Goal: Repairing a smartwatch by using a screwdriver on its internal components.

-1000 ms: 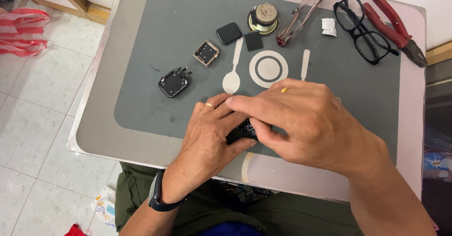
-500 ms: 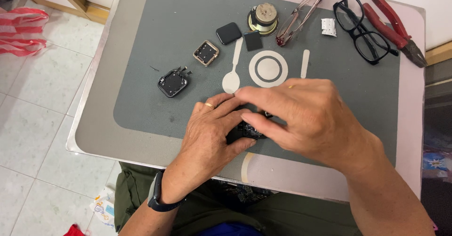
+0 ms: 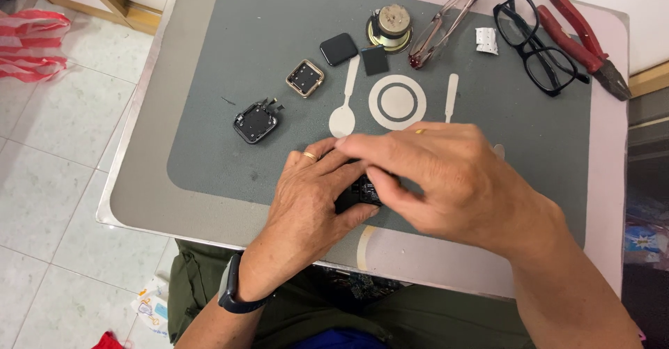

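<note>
Two hands clamp one small black device over the grey mat on the table.

The left hand [image 3: 311,196] and right hand [image 3: 446,178] meet at the near edge of the grey mat [image 3: 209,140]; the small black device [image 3: 362,192] sits between them, the left grip closed on its left side, the right grip's fingers pressed over its top, so most of it is hidden. On the mat beyond lie two opened square casings, one black [image 3: 256,122] and one gold-rimmed [image 3: 304,78], two dark square panels [image 3: 339,49], one round metal speaker part [image 3: 390,25], two pairs of glasses, one thin-framed [image 3: 442,25] and one black [image 3: 536,46], one red-handled pliers [image 3: 585,42], and one small white blister strip [image 3: 486,40] between the glasses.
</note>
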